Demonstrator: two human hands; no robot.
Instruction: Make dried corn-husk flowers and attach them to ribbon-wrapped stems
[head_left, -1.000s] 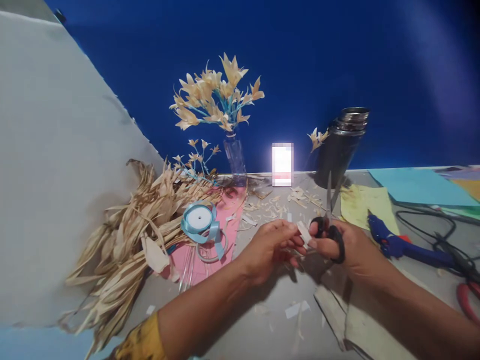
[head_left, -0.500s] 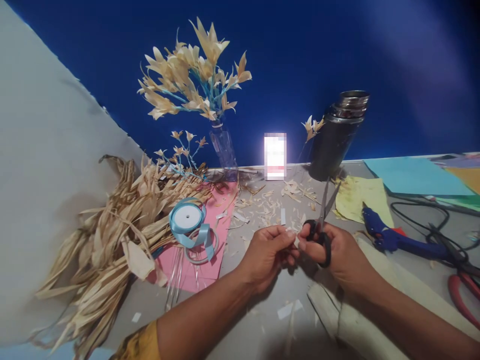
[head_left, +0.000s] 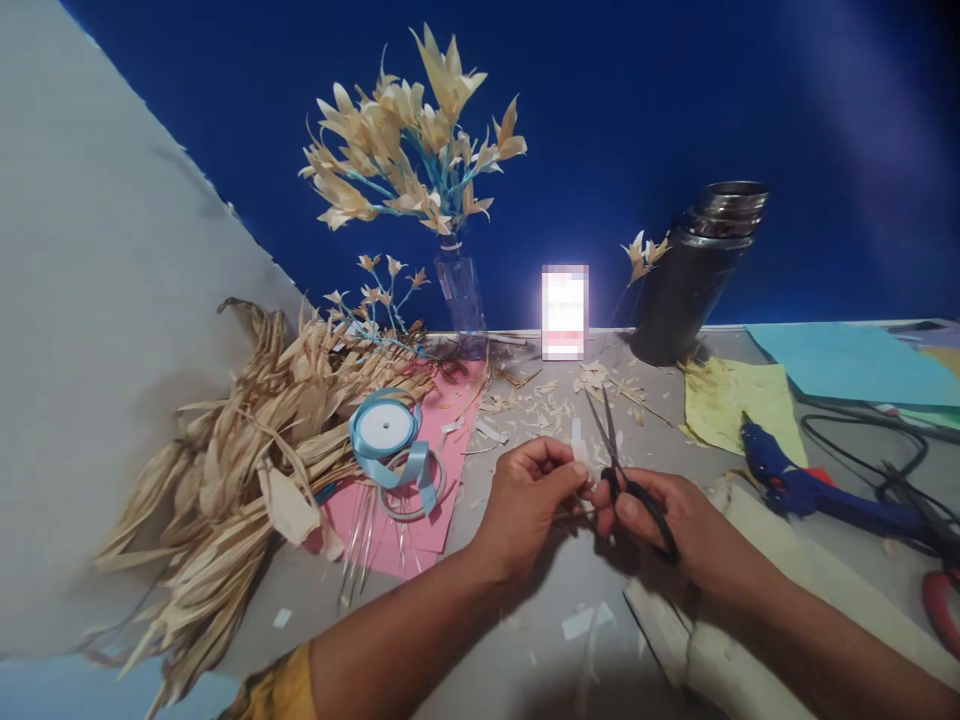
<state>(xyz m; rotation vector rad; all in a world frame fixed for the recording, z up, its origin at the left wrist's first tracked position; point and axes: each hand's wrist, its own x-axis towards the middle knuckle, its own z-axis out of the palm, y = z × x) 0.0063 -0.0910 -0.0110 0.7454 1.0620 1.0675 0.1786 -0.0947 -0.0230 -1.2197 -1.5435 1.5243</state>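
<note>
My left hand [head_left: 529,505] pinches a small pale piece of corn husk [head_left: 581,456] between thumb and fingers. My right hand [head_left: 671,510] is wrapped round the black handles of a pair of scissors [head_left: 611,440]. The blades point up and away from me, slightly apart, just right of the husk piece. My hands are close together above the table, and the left fingers partly hide the husk piece. Small husk scraps [head_left: 551,405] lie scattered beyond them.
On the left are dried corn husks [head_left: 217,450] and a blue ribbon spool [head_left: 385,425] on pink paper [head_left: 465,420]. Behind stand a bottle [head_left: 459,290] of husk flowers [head_left: 420,150], a bright blurred screen [head_left: 565,312] and a dark flask [head_left: 694,285]. A blue glue gun [head_left: 810,490] lies right.
The scissors have turned in my right hand so the blades now lean left, near the husk piece. The thumb has shifted on the handles. The whole view has moved slightly.
</note>
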